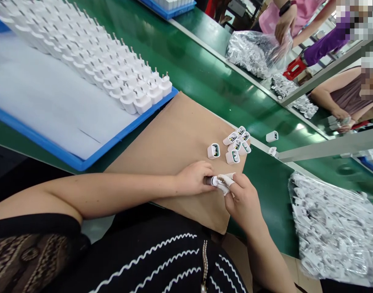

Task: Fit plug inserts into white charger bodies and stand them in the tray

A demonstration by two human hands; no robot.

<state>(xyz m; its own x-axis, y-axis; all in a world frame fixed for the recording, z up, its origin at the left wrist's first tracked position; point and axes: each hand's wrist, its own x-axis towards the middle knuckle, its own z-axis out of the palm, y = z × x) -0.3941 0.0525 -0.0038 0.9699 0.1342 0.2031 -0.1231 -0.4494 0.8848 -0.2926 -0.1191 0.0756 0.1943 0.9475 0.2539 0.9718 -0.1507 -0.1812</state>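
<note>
The left hand [194, 178] is closing around a small dark tool [209, 180], only the tip of which is showing past the curled fingers, and it is resting on the brown cardboard sheet [174, 138] that is lying on the green desk [205, 77]. The right hand [243, 199] is pinching a white charger shell [220, 184] between thumb and fingertips, two of which are wearing pale finger cots, and it is holding the shell right against the tool's tip, just above the near part of the cardboard. Beyond the hands, a small cluster of open charger shells [237, 143] is lying on the far edge of the cardboard, with one more shell [213, 151] sitting a little apart to the left and another [271, 136] lying on the green surface just beyond. To the left, a blue tray [67, 156] is carrying rows of finished white plugs [113, 69] standing upright with their prongs up. To the right, a clear bag of white parts [333, 232] is resting on the desk. Across the desk, another person's hand [284, 24] is reaching into a silvery bag [256, 51].
</note>
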